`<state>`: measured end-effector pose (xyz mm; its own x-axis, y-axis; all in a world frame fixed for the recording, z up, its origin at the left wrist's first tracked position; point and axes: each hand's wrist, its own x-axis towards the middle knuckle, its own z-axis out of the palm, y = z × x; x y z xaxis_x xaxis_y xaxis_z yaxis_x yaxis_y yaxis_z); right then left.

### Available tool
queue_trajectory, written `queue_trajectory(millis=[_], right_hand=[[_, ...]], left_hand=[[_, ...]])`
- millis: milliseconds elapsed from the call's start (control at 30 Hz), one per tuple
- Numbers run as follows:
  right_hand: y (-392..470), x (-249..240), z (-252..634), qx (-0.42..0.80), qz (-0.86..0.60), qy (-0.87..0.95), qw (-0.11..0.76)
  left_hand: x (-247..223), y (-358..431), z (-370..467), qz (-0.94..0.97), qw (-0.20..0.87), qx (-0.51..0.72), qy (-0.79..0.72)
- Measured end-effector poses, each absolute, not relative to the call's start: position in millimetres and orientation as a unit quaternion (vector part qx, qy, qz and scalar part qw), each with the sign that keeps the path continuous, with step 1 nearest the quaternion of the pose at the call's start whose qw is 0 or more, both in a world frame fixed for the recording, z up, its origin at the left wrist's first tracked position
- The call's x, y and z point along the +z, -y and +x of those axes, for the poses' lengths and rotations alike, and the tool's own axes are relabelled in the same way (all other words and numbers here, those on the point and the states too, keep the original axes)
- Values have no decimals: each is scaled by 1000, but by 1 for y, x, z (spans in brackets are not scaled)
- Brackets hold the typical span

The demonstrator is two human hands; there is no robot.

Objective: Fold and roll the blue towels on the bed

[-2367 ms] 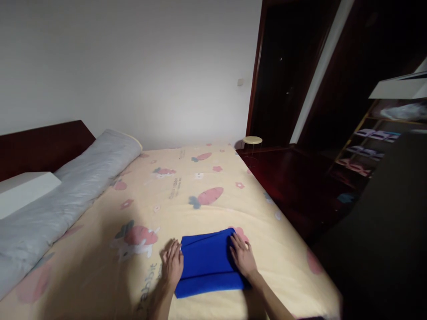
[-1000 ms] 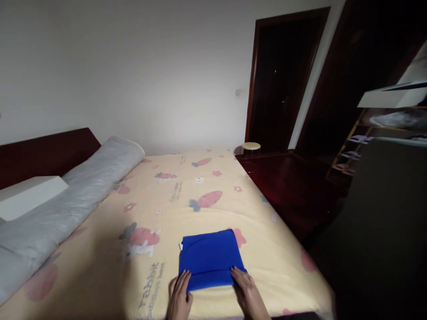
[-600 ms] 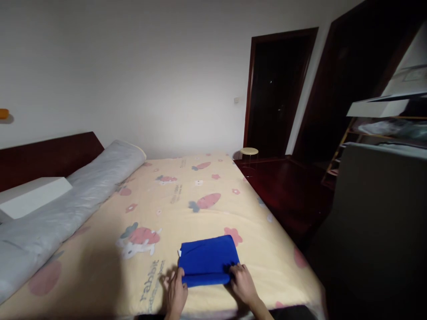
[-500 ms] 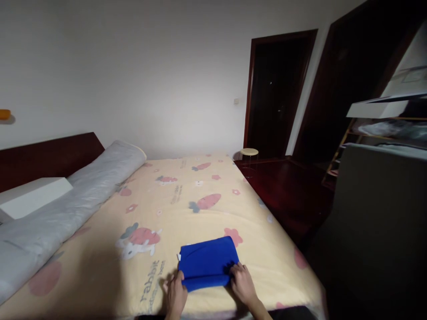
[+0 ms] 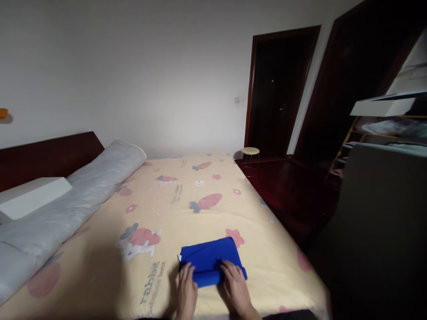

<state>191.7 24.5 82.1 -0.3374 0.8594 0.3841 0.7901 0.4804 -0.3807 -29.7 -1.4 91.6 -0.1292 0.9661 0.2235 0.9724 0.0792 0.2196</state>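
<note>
A blue cloth (image 5: 211, 255) lies flat on the bed near its front edge, with a rolled or folded strip along its near side and a small white tag at its left edge. My left hand (image 5: 187, 289) rests on the left end of that strip, fingers bent over it. On the strip's right part lies my right hand (image 5: 235, 282), its fingers spread a little across the fabric. The undersides of both hands are hidden.
A patterned bedsheet (image 5: 173, 213) covers the bed. At left lie a long grey roll (image 5: 96, 178) and a white box (image 5: 36, 195). Beyond the bed stands a round stool (image 5: 250, 151); a dark panel (image 5: 380, 222) is at right, before a shelf.
Both hands have moved from the cloth's side edges inward and onto the near strip. The strip's right end now shows beyond my right hand.
</note>
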Motion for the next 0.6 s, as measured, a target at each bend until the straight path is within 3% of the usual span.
queue_trajectory(millis=[133, 267, 600], right_hand=[[-22, 81, 164, 128, -419, 867, 237], [-30, 79, 176, 121, -419, 871, 228], [-46, 72, 235, 53, -544, 800, 247]], left_hand=[[77, 4, 5, -748, -44, -177, 638], [73, 3, -4, -747, -64, -160, 642], [71, 4, -52, -668, 57, -164, 724]])
